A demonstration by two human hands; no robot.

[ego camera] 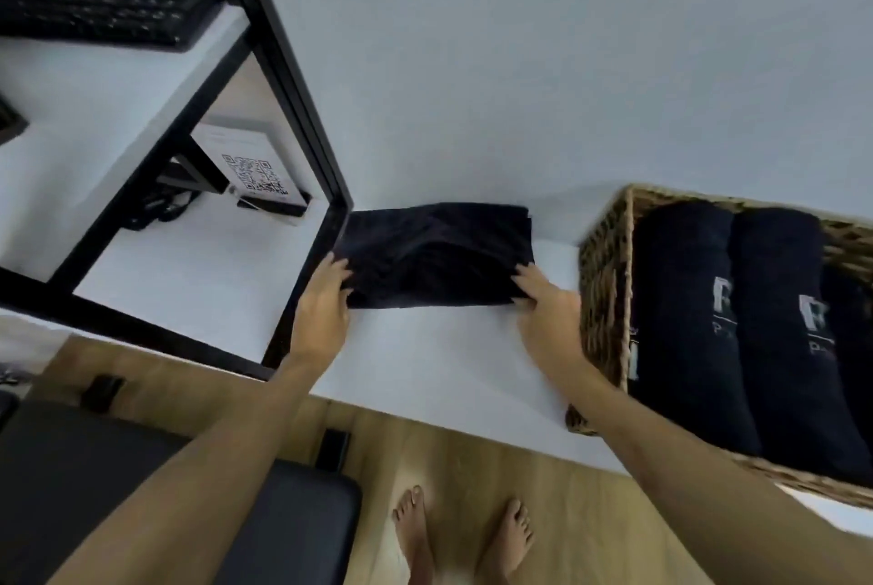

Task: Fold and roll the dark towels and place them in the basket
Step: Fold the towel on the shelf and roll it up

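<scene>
A dark folded towel [437, 254] lies on the white counter [425, 362] against the wall. My left hand [323, 296] grips its near left corner. My right hand [543, 306] grips its near right corner, fingers pinched on the cloth. To the right stands a wicker basket [602, 291] holding three rolled dark towels [685, 324] side by side, two showing pale logos.
A black metal shelf frame [302, 112] stands at the left, close to the towel's left edge. A QR-code card [250, 171] sits under it and a black keyboard [94, 3] on its top. A dark padded bench [141, 490] and my bare feet are below the counter edge.
</scene>
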